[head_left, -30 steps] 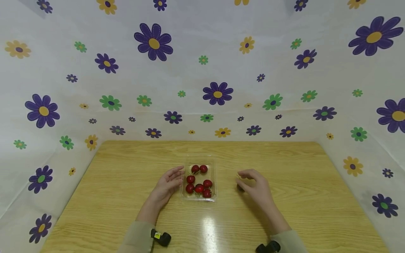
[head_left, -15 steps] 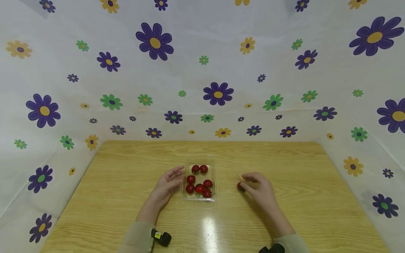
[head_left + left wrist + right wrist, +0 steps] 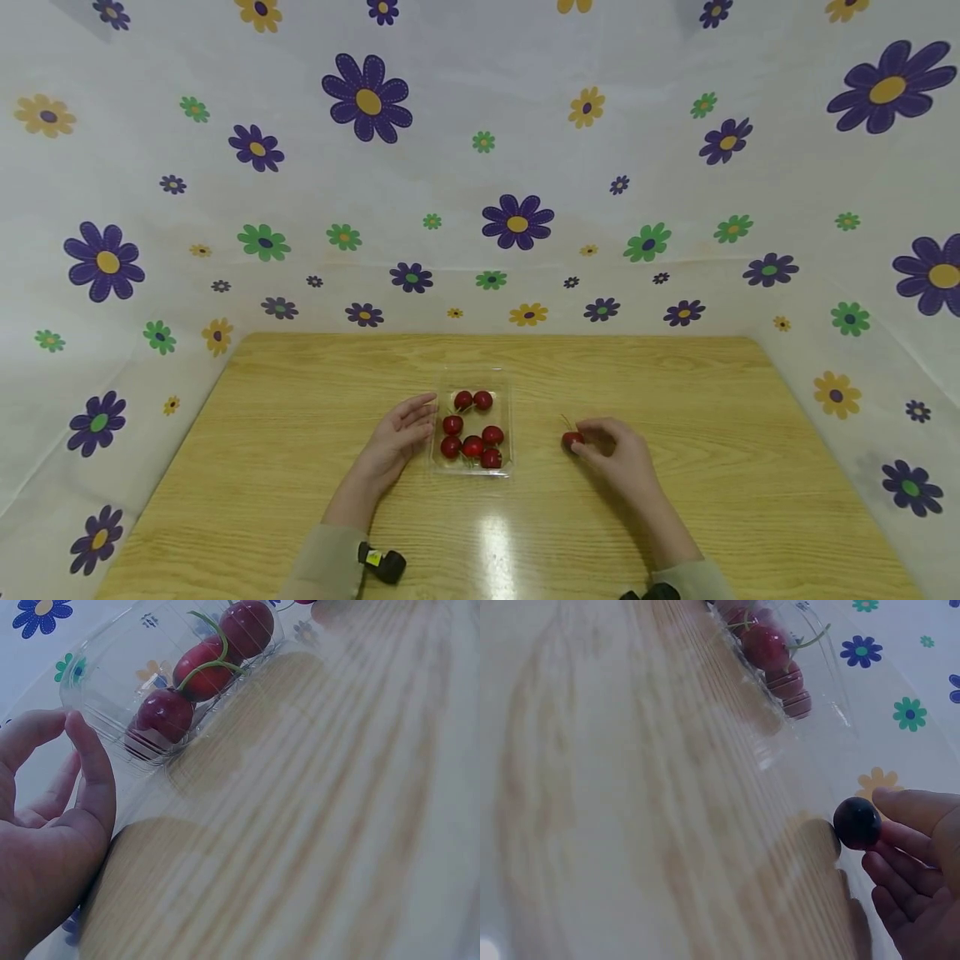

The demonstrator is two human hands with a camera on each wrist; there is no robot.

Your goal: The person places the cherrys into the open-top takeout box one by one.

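Observation:
A clear plastic box [image 3: 511, 417] holds several red cherries [image 3: 472, 447], some with green stems. My left hand [image 3: 397, 433] rests at the box's left side, fingers loosely bent around its edge and holding nothing; in the left wrist view the left hand [image 3: 56, 817] has its fingertips close to the box wall. To the right of the box, my right hand [image 3: 618, 458] pinches a single dark red cherry [image 3: 571, 442] between thumb and fingers, its stem pointing up. The right wrist view shows that cherry [image 3: 856, 823] at the fingertips, low at the tabletop.
The wood-grain table [image 3: 300, 392] has a glossy surface with a bright light reflection near the front. A white flower-print sheet [image 3: 420, 167] stands behind it and along both sides.
My right hand has shifted slightly right and nearer, and the single cherry, mostly hidden under it before, now shows at its fingertips. The left hand and the box stay put.

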